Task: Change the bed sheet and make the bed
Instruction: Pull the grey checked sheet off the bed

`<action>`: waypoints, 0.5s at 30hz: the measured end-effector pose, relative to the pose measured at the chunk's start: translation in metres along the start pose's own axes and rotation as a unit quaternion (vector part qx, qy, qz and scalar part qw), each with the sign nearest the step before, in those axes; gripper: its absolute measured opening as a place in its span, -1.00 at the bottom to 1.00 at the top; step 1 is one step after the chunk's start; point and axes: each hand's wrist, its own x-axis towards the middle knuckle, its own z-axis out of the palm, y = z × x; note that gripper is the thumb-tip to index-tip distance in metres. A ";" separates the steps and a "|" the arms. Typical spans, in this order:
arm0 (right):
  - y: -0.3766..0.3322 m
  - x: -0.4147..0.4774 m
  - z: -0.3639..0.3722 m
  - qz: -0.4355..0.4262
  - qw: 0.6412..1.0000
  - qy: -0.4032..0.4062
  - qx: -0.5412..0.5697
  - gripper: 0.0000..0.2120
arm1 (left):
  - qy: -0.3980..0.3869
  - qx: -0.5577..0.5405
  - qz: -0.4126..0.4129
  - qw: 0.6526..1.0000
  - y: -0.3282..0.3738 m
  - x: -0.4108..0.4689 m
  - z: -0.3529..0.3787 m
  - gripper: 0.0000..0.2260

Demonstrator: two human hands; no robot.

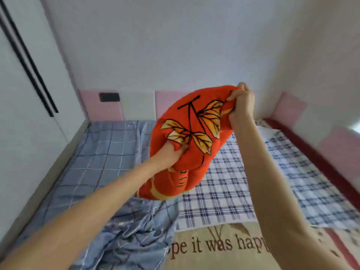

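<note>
Orange pillow (pixel 196 137) gripped aloft, both hands: left (pixel 171 154), right (pixel 241 102).

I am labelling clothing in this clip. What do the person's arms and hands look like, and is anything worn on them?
No sleeve shows anywhere from the frame edge to the wrists. The left hand and the right hand are bare too, without gloves. No watch, bracelet or ring is visible, though the picture is slightly blurred.

The right forearm (pixel 272 182) is covering the end of the lettering on the beige blanket (pixel 204 260). The orange pillow (pixel 194 121) is hiding the fingertips of the left hand (pixel 167 155). The dark wall plate (pixel 109 97) is showing blurred.
</note>
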 end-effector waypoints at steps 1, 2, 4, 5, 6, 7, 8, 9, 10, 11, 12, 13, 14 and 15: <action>-0.021 0.014 -0.008 -0.039 0.999 0.012 -0.016 -0.61 | -0.005 0.014 0.017 1.000 0.016 0.021 0.010 -0.54; -0.038 0.028 -0.021 -0.082 0.995 0.025 -0.046 -0.63 | -0.011 0.032 0.024 0.999 0.027 0.041 0.021 -0.50; -0.062 0.053 -0.052 -0.151 0.980 0.041 -0.124 -0.72 | -0.021 0.067 0.023 0.997 0.036 0.078 0.047 -0.36; -0.064 0.061 -0.070 -0.166 0.968 0.058 -0.179 -0.74 | -0.041 0.065 0.031 0.997 0.032 0.091 0.060 -0.37; -0.063 0.066 -0.091 -0.173 0.949 0.088 -0.251 -0.77 | -0.075 0.057 0.043 0.995 0.025 0.101 0.075 -0.43; -0.056 0.068 -0.115 -0.169 0.920 0.127 -0.330 -0.81 | -0.120 0.064 0.040 0.990 0.017 0.103 0.089 -0.48; -0.045 0.068 -0.138 -0.161 0.889 0.167 -0.395 -0.84 | -0.168 0.092 0.017 0.981 0.001 0.102 0.102 -0.52; -0.028 0.066 -0.164 -0.150 0.863 0.207 -0.435 -0.84 | -0.225 0.143 -0.007 0.964 -0.015 0.095 0.113 -0.60; -0.008 0.061 -0.188 -0.136 0.847 0.236 -0.457 -0.81 | -0.288 0.191 -0.031 0.938 -0.037 0.088 0.125 -0.69; 0.012 0.052 -0.208 -0.115 0.832 0.253 -0.480 -0.79 | -0.343 0.211 -0.048 0.914 -0.058 0.079 0.138 -0.74; 0.034 0.042 -0.228 -0.084 0.816 0.260 -0.509 -0.78 | -0.398 0.218 -0.051 0.890 -0.078 0.066 0.150 -0.74; 0.055 0.030 -0.242 -0.047 0.806 0.251 -0.534 -0.78 | -0.436 0.218 -0.051 0.872 -0.093 0.050 0.157 -0.73; 0.077 0.018 -0.254 -0.003 0.798 0.225 -0.559 -0.78 | -0.459 0.216 -0.053 0.860 -0.109 0.033 0.162 -0.72; 0.098 0.006 -0.261 0.042 0.788 0.189 -0.585 -0.77 | -0.471 0.210 -0.066 0.854 -0.126 0.018 0.164 -0.71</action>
